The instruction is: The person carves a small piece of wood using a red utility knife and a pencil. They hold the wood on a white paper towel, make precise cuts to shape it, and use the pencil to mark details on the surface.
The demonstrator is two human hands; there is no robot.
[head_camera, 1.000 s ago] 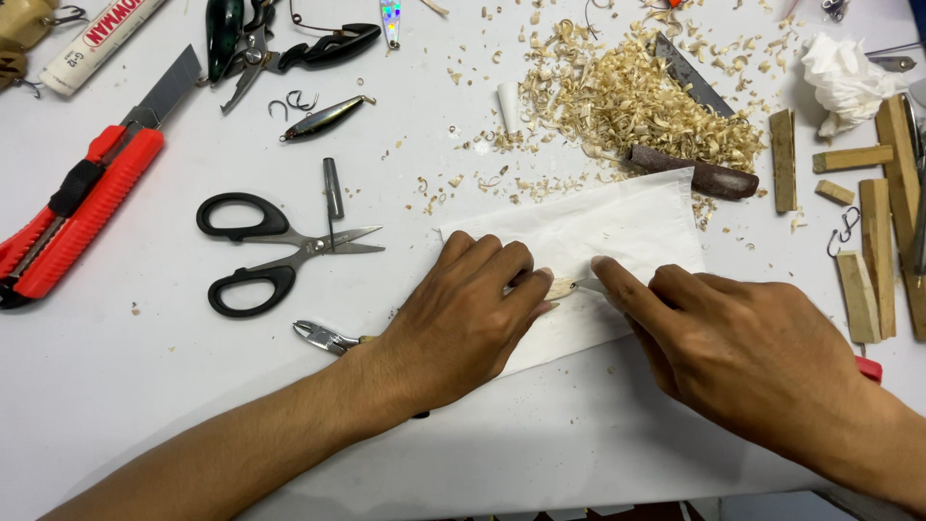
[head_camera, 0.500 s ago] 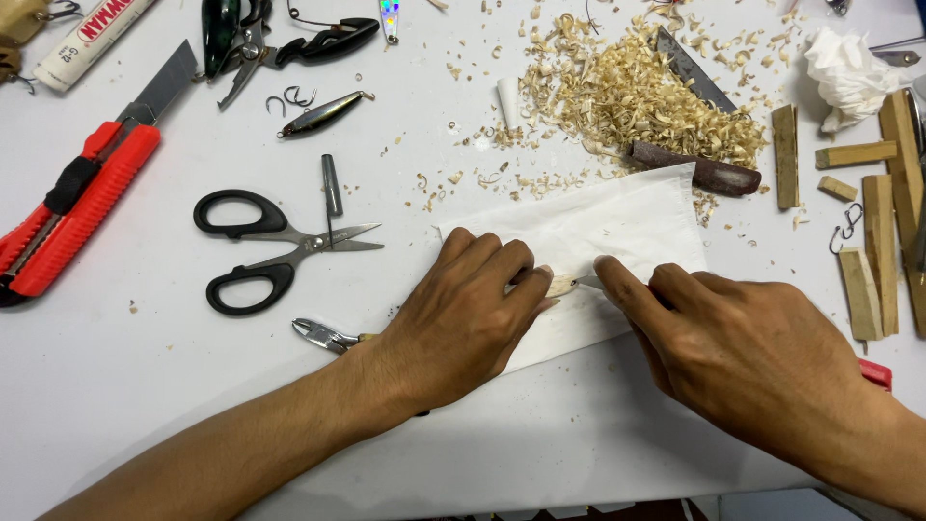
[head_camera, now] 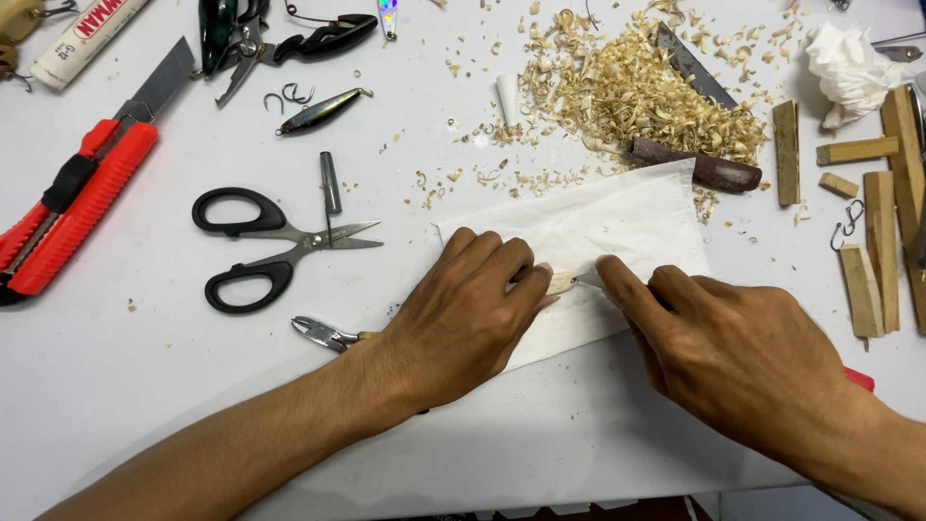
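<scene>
almost nothing has moved since the earlier frames: both hands stay pressed together over the white paper sheet [head_camera: 617,227] near the tabletop's [head_camera: 145,386] front edge. the left hand [head_camera: 458,323] is curled shut, pinching a small pale carved wood piece [head_camera: 559,282] against the paper. the right hand [head_camera: 743,352] is closed around a thin metal blade [head_camera: 588,280], its tip touching the wood. a heap of curly wood shavings [head_camera: 627,92] lies toward the back edge, beside a dark-handled knife [head_camera: 699,169]. square wooden sticks [head_camera: 883,251] line the right edge. black-handled scissors [head_camera: 260,246] lie left of the hands, a ribbed red utility knife [head_camera: 72,207] at the left edge, a white tube with a red label [head_camera: 87,39] at the back left corner.
</scene>
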